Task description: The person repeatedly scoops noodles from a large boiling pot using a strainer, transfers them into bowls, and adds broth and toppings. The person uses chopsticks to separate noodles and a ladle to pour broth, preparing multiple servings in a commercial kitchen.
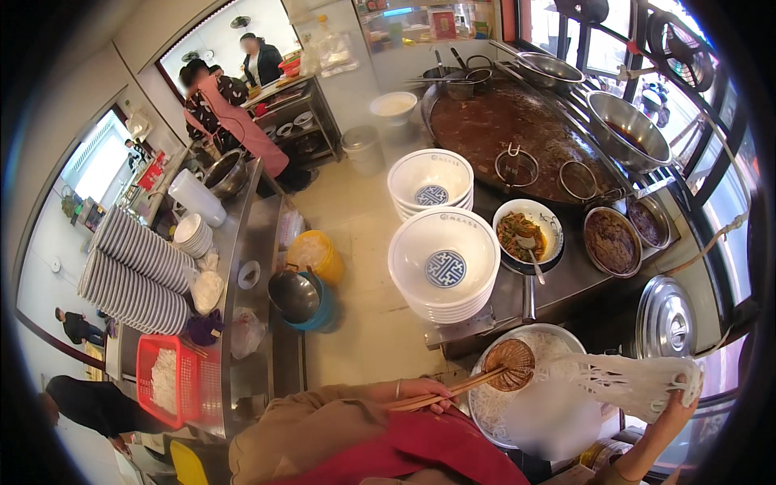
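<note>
My left hand point(434, 394) is closed round the long wooden handle of a woven bamboo strainer point(511, 365). The strainer's bowl is over a large metal pot point(485, 432) full of white noodles point(558, 343). Out at the right, my right hand point(677, 404) grips a bunch of white rice noodles point(618, 376), which stretches sideways toward the pot. A pale blur hides the lower part of the pot. Just beyond the pot, a patterned bowl point(554, 217) holds chopped greens and a spoon point(536, 263).
Stacked white bowls point(443, 271) stand on the metal counter beside a wide pan of reddish-brown broth point(485, 121). A metal lid point(664, 317) leans at the right. Left are stacked plates point(133, 299) and a red basket point(194, 388). Another person point(234, 113) stands at the back.
</note>
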`<action>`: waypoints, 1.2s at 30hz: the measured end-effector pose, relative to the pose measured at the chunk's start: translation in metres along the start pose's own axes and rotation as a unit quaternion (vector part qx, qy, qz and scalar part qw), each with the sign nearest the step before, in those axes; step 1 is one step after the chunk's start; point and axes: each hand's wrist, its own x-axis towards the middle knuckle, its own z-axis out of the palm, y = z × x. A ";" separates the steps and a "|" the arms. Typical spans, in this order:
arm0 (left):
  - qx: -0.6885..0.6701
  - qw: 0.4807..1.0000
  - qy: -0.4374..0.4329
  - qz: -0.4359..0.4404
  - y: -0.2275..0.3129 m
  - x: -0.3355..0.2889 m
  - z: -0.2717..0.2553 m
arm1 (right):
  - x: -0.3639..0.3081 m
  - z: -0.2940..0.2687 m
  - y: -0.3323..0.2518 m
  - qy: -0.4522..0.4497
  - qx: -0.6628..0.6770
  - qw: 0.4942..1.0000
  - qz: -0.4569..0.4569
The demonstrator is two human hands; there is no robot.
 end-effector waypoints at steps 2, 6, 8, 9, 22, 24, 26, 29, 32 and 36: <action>0.011 1.000 -0.018 0.011 -0.005 -0.003 0.003 | 0.001 0.006 -0.002 -0.044 0.032 0.998 0.033; 0.111 0.988 0.084 0.061 -0.012 -0.012 0.004 | -0.016 0.042 0.033 -0.165 -0.329 0.929 -0.041; 0.089 0.991 0.102 0.005 -0.008 -0.017 0.000 | -0.033 0.061 0.054 -0.156 -0.189 0.968 -0.049; 0.078 0.995 0.059 0.002 -0.005 -0.016 0.000 | -0.040 0.065 0.056 -0.182 -0.146 0.972 -0.012; 0.131 0.989 0.060 -0.026 0.004 -0.006 0.009 | -0.037 0.073 -0.001 -0.131 -0.166 0.977 0.010; 0.104 0.994 0.024 -0.017 0.005 -0.005 0.006 | -0.045 0.081 0.018 -0.163 -0.235 0.958 0.015; 0.086 0.996 0.005 -0.016 0.004 -0.005 0.006 | -0.051 0.080 0.026 -0.218 -0.259 0.934 0.113; 0.087 0.996 0.016 -0.009 0.003 -0.009 0.008 | -0.050 0.073 0.018 -0.204 -0.201 0.957 0.038; 0.087 0.996 0.015 -0.021 0.004 -0.011 0.010 | -0.046 0.066 0.005 -0.167 -0.166 0.972 0.023; 0.098 0.994 0.025 -0.030 0.005 -0.009 0.013 | -0.053 0.068 0.015 -0.193 -0.182 0.963 0.039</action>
